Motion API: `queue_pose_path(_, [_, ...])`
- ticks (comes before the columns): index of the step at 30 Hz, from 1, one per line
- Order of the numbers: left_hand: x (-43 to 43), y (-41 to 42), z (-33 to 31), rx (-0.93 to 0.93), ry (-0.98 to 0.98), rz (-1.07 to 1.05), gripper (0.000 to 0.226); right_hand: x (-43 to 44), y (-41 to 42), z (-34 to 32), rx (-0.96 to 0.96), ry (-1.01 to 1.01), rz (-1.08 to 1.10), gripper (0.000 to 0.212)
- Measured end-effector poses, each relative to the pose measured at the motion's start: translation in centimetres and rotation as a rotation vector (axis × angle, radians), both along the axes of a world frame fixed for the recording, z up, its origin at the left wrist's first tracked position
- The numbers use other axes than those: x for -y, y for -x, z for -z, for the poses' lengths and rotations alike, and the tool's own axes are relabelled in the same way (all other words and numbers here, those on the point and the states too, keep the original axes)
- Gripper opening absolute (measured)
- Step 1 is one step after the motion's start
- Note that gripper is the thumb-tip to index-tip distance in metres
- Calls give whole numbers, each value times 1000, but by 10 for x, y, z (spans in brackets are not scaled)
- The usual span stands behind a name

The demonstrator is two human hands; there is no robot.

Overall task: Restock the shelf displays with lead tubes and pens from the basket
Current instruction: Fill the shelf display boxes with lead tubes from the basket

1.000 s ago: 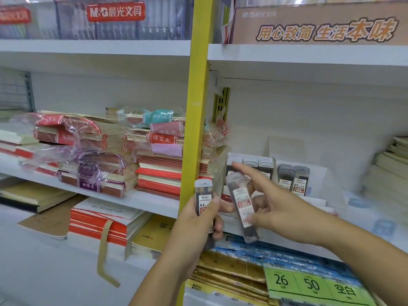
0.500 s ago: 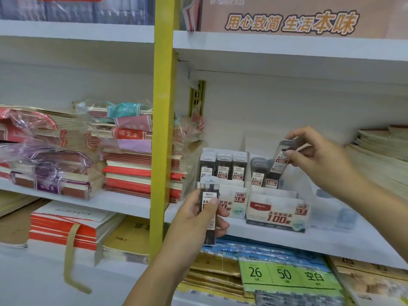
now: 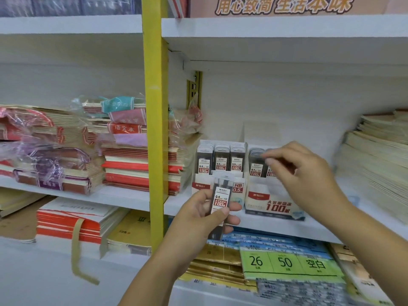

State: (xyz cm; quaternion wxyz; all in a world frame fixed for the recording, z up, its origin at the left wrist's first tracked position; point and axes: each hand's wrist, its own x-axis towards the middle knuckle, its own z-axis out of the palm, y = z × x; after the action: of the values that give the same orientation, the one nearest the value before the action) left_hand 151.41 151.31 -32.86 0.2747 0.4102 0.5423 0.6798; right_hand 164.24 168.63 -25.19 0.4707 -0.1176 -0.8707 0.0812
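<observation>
My left hand [image 3: 198,219] grips a dark 0.5 lead tube [image 3: 220,200] upright, just in front of the 0.5 HB display box [image 3: 238,187], which holds rows of the same tubes [image 3: 220,160]. To its right stands the 0.7 display box [image 3: 269,206] with a tube [image 3: 256,166] at its left side. My right hand [image 3: 304,175] reaches over that box and pinches the top of another 0.7 lead tube [image 3: 270,172] that sits in it; the fingertips are blurred. No basket or pens are in view.
A yellow upright post [image 3: 154,129] splits the shelving. Wrapped notebook stacks [image 3: 132,168] fill the shelf to the left, and paper stacks [image 3: 379,155] lie to the right. Packs with a green 26/50 label [image 3: 287,261] lie on the shelf below. An upper shelf [image 3: 265,29] overhangs.
My right hand carried its tube from beside my left hand up to the 0.7 box and lowered it in. My left hand kept its 0.5 tube, almost still.
</observation>
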Motion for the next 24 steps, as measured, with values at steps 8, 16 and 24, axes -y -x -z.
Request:
queue_pose_path(8, [0,-11,-1,-4,-4,20,21,45,6,25,165,509,-424,35])
queue_pose_path(16, [-3,12,11,-605,8,-705,39,28,15,-22,-187,392,-375,26])
queue_pose_path(24, [-8,20,24,-659,116,-642,69,35,76,-38,99,-7,-169,23])
